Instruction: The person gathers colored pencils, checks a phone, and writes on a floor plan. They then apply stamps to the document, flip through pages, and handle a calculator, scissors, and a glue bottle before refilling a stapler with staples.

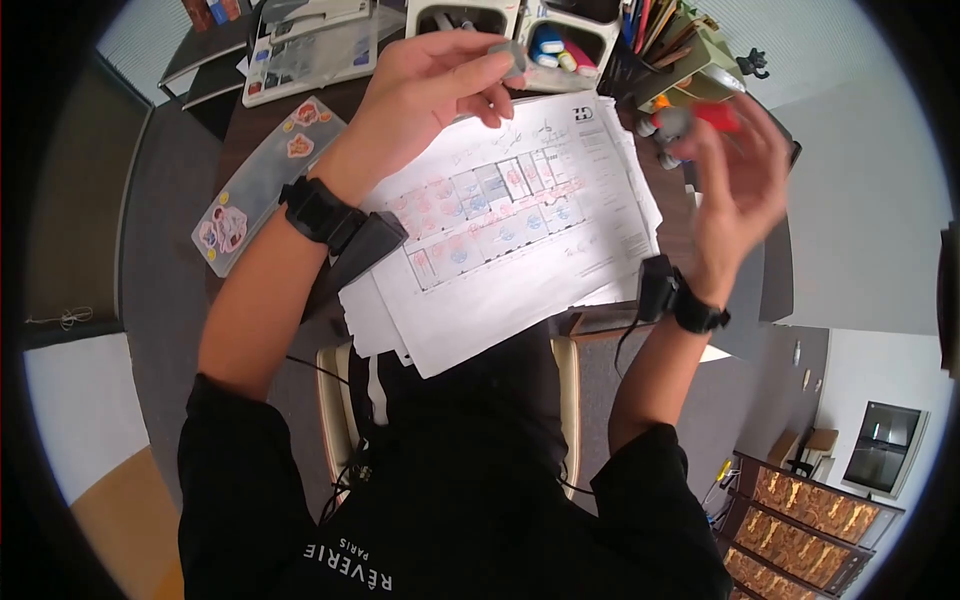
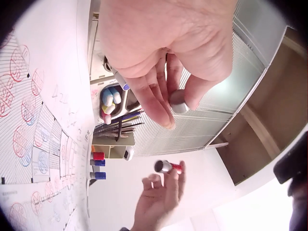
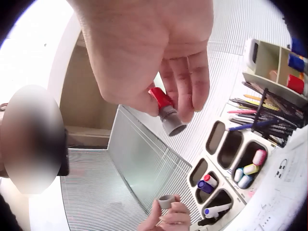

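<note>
My left hand point(image 1: 425, 90) pinches a small grey cap point(image 2: 179, 101) between thumb and fingers, above the far edge of the papers. At the right, my raised right hand point(image 1: 742, 190) holds a stamp point(image 3: 166, 108) with a red handle and a grey, round lower end. In the right wrist view that grey end points down and away from the palm. The cap and the stamp are well apart. Below the hands lies a stack of printed papers point(image 1: 480, 325), its top sheet a floor plan covered with red and blue round marks.
Behind the papers stands a white organizer point(image 3: 207, 159) with erasers and markers in its compartments. Pencils crowd a black mesh holder point(image 3: 262, 108) beside a pale green box point(image 3: 264, 67). A translucent case with stickers point(image 1: 262, 185) lies at the left.
</note>
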The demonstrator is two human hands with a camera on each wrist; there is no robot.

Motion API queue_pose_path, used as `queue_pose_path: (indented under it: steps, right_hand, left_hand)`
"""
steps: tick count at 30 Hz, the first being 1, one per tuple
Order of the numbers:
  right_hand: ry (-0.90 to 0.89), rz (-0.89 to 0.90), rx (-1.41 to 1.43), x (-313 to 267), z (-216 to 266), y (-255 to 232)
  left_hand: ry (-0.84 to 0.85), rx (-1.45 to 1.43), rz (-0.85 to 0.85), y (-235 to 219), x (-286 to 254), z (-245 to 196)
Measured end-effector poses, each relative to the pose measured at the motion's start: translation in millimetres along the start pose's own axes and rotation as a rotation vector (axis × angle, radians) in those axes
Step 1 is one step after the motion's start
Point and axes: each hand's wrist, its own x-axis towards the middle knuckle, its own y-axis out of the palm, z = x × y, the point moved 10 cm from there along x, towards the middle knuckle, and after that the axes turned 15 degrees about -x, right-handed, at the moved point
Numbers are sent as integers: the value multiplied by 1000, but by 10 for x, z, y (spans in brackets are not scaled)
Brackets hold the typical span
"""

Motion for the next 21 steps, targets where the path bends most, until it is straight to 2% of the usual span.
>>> queue_pose_path:
  steps: [1,3,5,7,9,10,12,19,21]
  right_hand:
    - [53,28,-1,44,-99,132]
    - [58,220,116,91,-413,446]
    - [168,363,172,58,-621,663]
    - [160,355,199,43,-701,721]
    - [218,438,184,-28,-869,811]
    - [171,451,78,-43,-916,807]
    - [175,461,44,-115,-1000,783]
    - [182,548,82,-208,-891,787]
    - [145,586,44,-221,-852,819]
  left_hand:
    - [6,6,10,11,6,6]
    - [8,16,-21,-46,-1,20]
    - [4,28,-46,-58,-16,22]
    - [-36,12,-86,-87,-19,60]
    - [-54,30,-99,-91,-13,45]
    - [-51,46,-124,-111,-17,33]
    - [-38,82,-148,-102,-31,38]
    - [-68,77,-37,110,-59,94]
    - [-53,-9,-34,98,-44,108]
